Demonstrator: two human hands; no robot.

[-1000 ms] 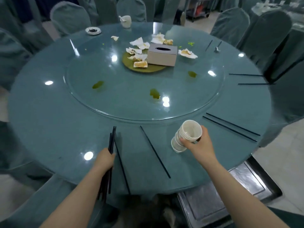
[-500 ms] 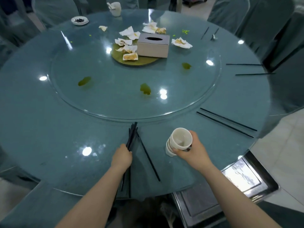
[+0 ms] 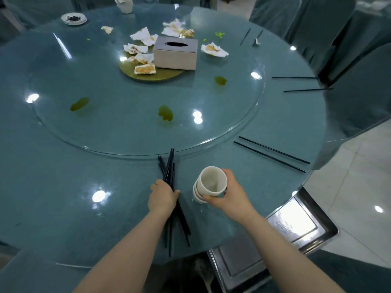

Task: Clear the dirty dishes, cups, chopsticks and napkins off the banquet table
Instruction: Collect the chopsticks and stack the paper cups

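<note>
My left hand (image 3: 163, 197) grips a bundle of black chopsticks (image 3: 169, 170) near the front edge of the round teal table (image 3: 63, 187). My right hand (image 3: 230, 193) holds a tilted stack of white cups (image 3: 209, 183) just to the right of it. A loose pair of chopsticks (image 3: 273, 154) lies to the right, and another pair of chopsticks (image 3: 300, 83) lies at the far right edge. Used napkins (image 3: 141, 49) are strewn round a tissue box (image 3: 175, 53) on the glass turntable (image 3: 105, 132). A small saucer (image 3: 74, 19) and a white cup (image 3: 124, 6) stand at the far side.
Greenish sauce spills (image 3: 166, 113) dot the turntable. A metal tray (image 3: 281, 235) sits below the table edge at my right. Covered chairs (image 3: 317, 28) ring the table. More chopsticks and a spoon (image 3: 257, 40) lie at the far right.
My left hand has slid rightward along the front edge and gathered the loose chopstick into its bundle. My view has shifted closer to the table; the cups stay in my right hand.
</note>
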